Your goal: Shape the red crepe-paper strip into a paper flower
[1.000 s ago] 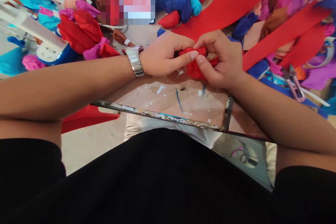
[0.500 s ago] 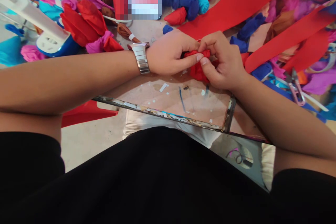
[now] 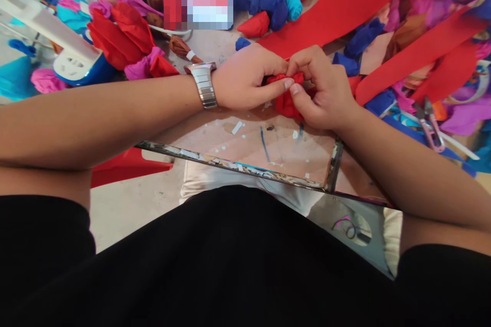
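Observation:
Between my two hands is a small piece of gathered red fabric (image 3: 288, 106), held just above the table. My left hand (image 3: 245, 79), with a metal watch (image 3: 206, 86) on its wrist, pinches the fabric's upper edge between thumb and fingers. From the other side, my right hand (image 3: 326, 89) grips the same fabric, its thumb tip close to my left thumb. Part of the fabric is hidden by the fingers. Behind the hands, a long red fabric strip (image 3: 326, 7) runs up to the right.
Bundles of coloured fabric, such as the red bundle (image 3: 123, 36) and the blue bundle (image 3: 270, 0), crowd the table (image 3: 230, 143). Pink-handled snips (image 3: 432, 130) lie at the right. A white device with a blue base (image 3: 79, 64) stands at the left.
The view has shifted slightly, so things on the table appear a little further left. Both hands keep nearly the same grip on the red fabric.

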Motion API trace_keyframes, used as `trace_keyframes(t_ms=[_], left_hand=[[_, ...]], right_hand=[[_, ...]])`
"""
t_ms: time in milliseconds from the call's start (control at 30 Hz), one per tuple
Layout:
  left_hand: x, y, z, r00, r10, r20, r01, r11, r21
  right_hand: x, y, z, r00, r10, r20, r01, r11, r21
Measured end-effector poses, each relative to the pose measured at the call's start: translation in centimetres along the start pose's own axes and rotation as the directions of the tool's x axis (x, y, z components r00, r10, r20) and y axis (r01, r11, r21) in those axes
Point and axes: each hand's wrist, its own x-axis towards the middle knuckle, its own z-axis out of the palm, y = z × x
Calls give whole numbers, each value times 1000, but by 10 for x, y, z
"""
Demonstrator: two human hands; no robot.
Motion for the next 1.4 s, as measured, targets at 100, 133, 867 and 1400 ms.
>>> trace_keyframes(t_ms=[100,133,867,1400], left_hand=[[1,-2,-1,999,26,24,-26,1000,9],[1,-2,-2,999,32,25,-32,999,8],[-2,4,-2,1000,-2,9,1,999,48],[1,-2,-1,999,-35,40,35,999,18]], right_hand=[[0,0,0,1000,5,2,-5,1000,3],[-1,1,0,1000,6,2,-6,1000,6],[1,-1,0,1000,8,-5,-8,1000,1],[0,3,0,1000,-2,12,2,1000,-10]])
